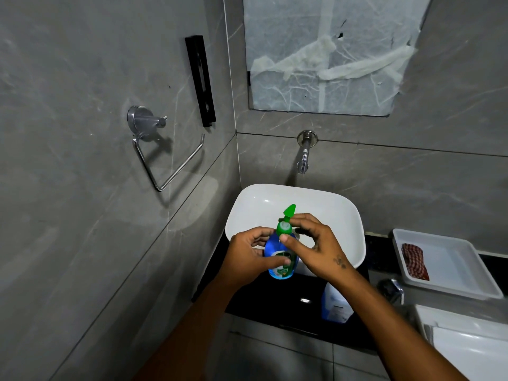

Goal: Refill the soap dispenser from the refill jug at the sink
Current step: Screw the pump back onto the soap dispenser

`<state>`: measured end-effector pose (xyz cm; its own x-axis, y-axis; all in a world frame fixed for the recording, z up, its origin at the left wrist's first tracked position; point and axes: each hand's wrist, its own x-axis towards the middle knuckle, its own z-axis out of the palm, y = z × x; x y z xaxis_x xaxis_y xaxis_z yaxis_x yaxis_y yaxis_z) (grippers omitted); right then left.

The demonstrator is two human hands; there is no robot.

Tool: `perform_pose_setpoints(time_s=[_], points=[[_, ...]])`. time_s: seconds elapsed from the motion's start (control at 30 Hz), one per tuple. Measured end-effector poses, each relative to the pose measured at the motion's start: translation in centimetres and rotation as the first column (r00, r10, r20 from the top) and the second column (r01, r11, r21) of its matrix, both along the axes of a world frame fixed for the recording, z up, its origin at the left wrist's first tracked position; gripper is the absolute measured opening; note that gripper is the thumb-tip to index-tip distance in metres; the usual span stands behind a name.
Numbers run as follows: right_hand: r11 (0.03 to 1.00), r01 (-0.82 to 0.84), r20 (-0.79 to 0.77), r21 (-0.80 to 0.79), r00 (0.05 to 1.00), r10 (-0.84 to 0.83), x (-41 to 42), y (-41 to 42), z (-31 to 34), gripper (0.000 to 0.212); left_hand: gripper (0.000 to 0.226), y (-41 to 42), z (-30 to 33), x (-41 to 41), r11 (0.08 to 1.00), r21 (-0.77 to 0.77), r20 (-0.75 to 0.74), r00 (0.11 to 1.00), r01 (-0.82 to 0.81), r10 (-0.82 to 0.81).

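Note:
A blue soap dispenser (275,250) with a green pump top (286,221) is held over the near rim of the white sink basin (341,213). My left hand (247,259) wraps the bottle's body from the left. My right hand (316,247) pinches the green collar of the pump with thumb and fingers. A pale blue refill jug (335,306) stands on the black counter (275,298) just below my right forearm, partly hidden by it.
A chrome tap (303,158) juts from the grey tiled wall above the basin. A white tray (453,268) holding a red checked cloth (415,261) lies at the right. A towel ring (165,160) hangs on the left wall.

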<state>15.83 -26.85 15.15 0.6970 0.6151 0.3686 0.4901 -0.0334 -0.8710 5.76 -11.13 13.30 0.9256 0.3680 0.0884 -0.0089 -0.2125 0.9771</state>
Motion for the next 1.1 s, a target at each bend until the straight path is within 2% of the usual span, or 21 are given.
perform_pose_setpoints(time_s=[0.1,0.2,0.3,0.37,0.47,0.53,0.6,0.7,0.8,0.93,1.03,1.1], points=[[0.998,0.054,-0.020,-0.015,0.998,-0.054,0.1,0.1,0.3,0.042,0.053,0.1,0.1,0.0,1.000,0.000,-0.014,1.000,0.011,-0.011],[0.999,-0.017,-0.020,-0.047,1.000,0.016,0.1,0.1,0.3,0.047,0.054,0.3,0.1,0.0,1.000,0.006,-0.008,1.000,-0.004,0.004],[0.999,0.043,-0.015,-0.021,0.999,-0.043,0.0,0.2,0.4,0.047,0.051,0.2,0.1,0.0,1.000,0.014,0.012,1.000,0.004,-0.004],[0.999,0.021,-0.031,-0.030,0.999,-0.022,-0.1,0.3,0.5,0.050,0.051,0.3,0.1,0.1,1.000,0.017,0.027,1.000,-0.002,0.001],[0.998,0.036,-0.006,-0.044,0.999,-0.036,0.0,0.4,0.5,0.041,0.051,0.4,0.0,0.2,1.000,0.024,0.040,0.999,0.004,-0.005],[0.997,0.064,-0.014,-0.049,0.998,-0.065,0.0,0.4,0.6,0.047,0.050,0.4,0.1,0.2,1.000,0.024,0.040,0.999,0.019,-0.020],[0.998,0.019,-0.017,-0.063,1.000,-0.020,-0.1,0.5,0.7,0.053,0.051,0.4,0.3,0.2,1.000,0.015,0.045,0.999,0.023,-0.023],[0.997,0.063,0.016,-0.054,0.998,-0.062,0.1,0.5,0.6,0.040,0.052,0.7,0.1,0.4,0.999,0.032,0.053,0.998,0.017,-0.018],[0.998,0.049,-0.021,-0.047,0.999,-0.050,0.0,0.5,0.7,0.051,0.051,0.8,-0.1,0.5,1.000,0.023,0.031,0.999,0.012,-0.013],[0.996,0.073,0.006,-0.050,0.997,-0.073,0.4,0.5,0.7,0.042,0.050,0.8,-0.1,0.6,1.000,0.013,0.029,0.999,0.024,-0.024],[0.997,0.030,-0.023,-0.069,0.999,-0.032,0.4,0.5,0.7,0.055,0.053,0.9,-0.2,0.7,1.000,0.017,0.039,0.999,0.016,-0.017],[0.997,0.015,-0.006,-0.074,1.000,-0.015,0.5,0.5,0.6,0.048,0.054,1.1,-0.4,0.8,1.000,0.024,0.038,0.999,0.018,-0.019]])
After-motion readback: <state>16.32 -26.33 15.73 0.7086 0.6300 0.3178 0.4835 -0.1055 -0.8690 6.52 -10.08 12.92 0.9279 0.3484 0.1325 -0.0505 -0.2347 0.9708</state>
